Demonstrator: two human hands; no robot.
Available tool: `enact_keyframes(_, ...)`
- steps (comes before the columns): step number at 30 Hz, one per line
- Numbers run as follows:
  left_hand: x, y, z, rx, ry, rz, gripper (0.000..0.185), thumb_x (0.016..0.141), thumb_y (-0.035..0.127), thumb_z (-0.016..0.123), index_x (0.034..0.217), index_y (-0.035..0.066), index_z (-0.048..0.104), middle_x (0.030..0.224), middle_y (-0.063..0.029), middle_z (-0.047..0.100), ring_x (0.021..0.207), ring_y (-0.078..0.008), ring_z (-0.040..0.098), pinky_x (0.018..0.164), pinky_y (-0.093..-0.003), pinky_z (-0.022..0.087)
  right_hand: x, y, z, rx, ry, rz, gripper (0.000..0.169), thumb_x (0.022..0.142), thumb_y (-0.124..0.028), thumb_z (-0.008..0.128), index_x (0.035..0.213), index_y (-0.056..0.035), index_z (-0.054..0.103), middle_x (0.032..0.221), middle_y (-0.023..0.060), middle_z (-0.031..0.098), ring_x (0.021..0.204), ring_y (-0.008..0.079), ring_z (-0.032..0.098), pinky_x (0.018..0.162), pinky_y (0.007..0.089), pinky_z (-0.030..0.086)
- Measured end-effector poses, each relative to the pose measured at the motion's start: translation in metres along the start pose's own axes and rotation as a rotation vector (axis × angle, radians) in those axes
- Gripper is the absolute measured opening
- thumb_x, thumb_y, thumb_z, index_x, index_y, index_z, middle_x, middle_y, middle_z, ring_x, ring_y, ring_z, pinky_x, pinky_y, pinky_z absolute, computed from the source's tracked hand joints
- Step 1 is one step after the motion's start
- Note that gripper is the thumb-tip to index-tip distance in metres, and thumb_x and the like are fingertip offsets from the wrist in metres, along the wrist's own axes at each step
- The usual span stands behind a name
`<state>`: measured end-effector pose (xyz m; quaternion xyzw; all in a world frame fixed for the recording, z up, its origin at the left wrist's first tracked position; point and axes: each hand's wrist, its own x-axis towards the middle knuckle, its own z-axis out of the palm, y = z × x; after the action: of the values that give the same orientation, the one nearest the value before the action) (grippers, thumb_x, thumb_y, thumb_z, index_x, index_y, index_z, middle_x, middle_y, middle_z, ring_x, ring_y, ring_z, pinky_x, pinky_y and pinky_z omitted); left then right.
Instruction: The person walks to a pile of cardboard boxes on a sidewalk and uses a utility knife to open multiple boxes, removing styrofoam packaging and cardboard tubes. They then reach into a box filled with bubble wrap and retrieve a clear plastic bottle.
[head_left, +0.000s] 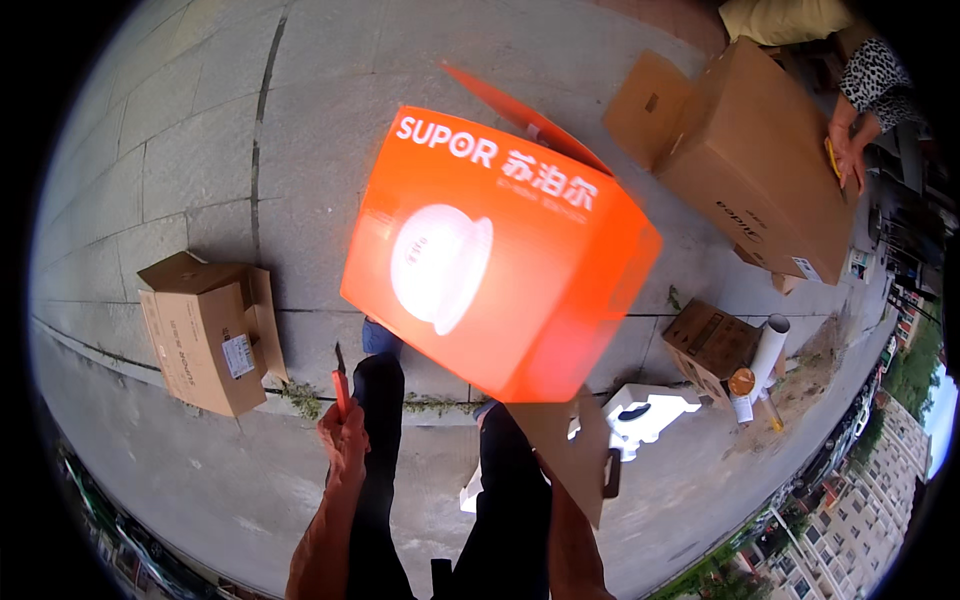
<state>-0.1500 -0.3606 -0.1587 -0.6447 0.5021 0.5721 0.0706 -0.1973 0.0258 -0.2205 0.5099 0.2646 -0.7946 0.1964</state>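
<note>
My left hand (343, 435) grips a utility knife with a red handle (341, 391); its dark blade is out and points away from me. A bright orange Supor product box (450, 262), printed with a white pot, is tilted in front of my legs, above the pavement. Its orange top flap (517, 112) stands out at the far side, and a brown inner flap (559, 442) hangs at the near side. My right forearm (574, 540) reaches up to the box behind that flap. The flap hides my right hand, which supports the box.
An opened brown carton (210, 337) lies left. White foam packing (645, 416) lies right, near a smaller carton (709, 341) and a white cardboard tube (770, 345). At upper right, another person's hands (847, 157) hold a yellow cutter (832, 157) against a large Midea carton (750, 165).
</note>
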Motion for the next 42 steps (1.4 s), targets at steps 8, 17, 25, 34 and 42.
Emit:
enact_keyframes(8, -0.001, -0.012, 0.04, 0.446, -0.139, 0.378, 0.023, 0.084, 0.011, 0.062, 0.104, -0.001, 0.064, 0.062, -0.0117, 0.052, 0.055, -0.0143, 0.05, 0.053, -0.031, 0.043, -0.07, 0.008, -0.019, -1.192, 0.576, -0.058, 0.029, 0.086, -0.012, 0.061, 0.108, 0.0062, 0.063, 0.09, 0.0159, 0.071, 0.078, 0.0236, 0.069, 0.067, 0.0316, 0.055)
enact_keyframes(17, 0.006, -0.012, 0.058, 0.348, -0.3, 0.441, 0.027, 0.095, 0.02, 0.057, 0.107, -0.004, 0.061, 0.061, -0.012, 0.049, 0.053, -0.0135, 0.047, 0.051, -0.0309, 0.042, 0.017, -0.02, 0.229, -1.522, 0.051, -0.976, 0.018, 0.094, -0.011, 0.06, 0.102, 0.0039, 0.065, 0.084, 0.0087, 0.068, 0.077, 0.0135, 0.063, 0.074, 0.0268, 0.051)
enact_keyframes(25, -0.002, 0.061, 0.115, 0.203, -0.363, 0.471, 0.032, 0.095, 0.011, 0.054, 0.122, -0.005, 0.054, 0.066, -0.0152, 0.055, 0.057, -0.0172, 0.054, 0.055, -0.0315, 0.045, 0.159, -0.023, 0.31, -1.826, -0.051, -0.862, 0.034, 0.088, -0.029, 0.071, 0.074, 0.0007, 0.061, 0.06, 0.0026, 0.058, 0.052, 0.0067, 0.051, 0.048, 0.0237, 0.042)
enact_keyframes(34, 0.017, 0.1, 0.176, 0.193, -0.369, 0.556, 0.032, 0.095, 0.011, 0.053, 0.119, -0.01, 0.051, 0.064, -0.0137, 0.054, 0.055, -0.0164, 0.051, 0.052, -0.0296, 0.043, 0.152, -0.009, 0.344, -1.792, 0.135, -0.528, 0.047, 0.076, -0.035, 0.081, 0.057, 0.0002, 0.056, 0.051, 0.0078, 0.056, 0.042, 0.0155, 0.055, 0.043, 0.0322, 0.044)
enact_keyframes(42, 0.022, 0.116, 0.201, 0.294, -0.309, 0.57, 0.032, 0.098, 0.012, 0.048, 0.123, -0.008, 0.05, 0.065, -0.0195, 0.053, 0.055, -0.0195, 0.052, 0.052, -0.0317, 0.044, 0.155, -0.013, 0.348, -1.804, 0.113, -0.506, 0.042, 0.078, -0.035, 0.08, 0.065, 0.0015, 0.062, 0.054, 0.006, 0.058, 0.046, 0.0127, 0.057, 0.043, 0.0267, 0.047)
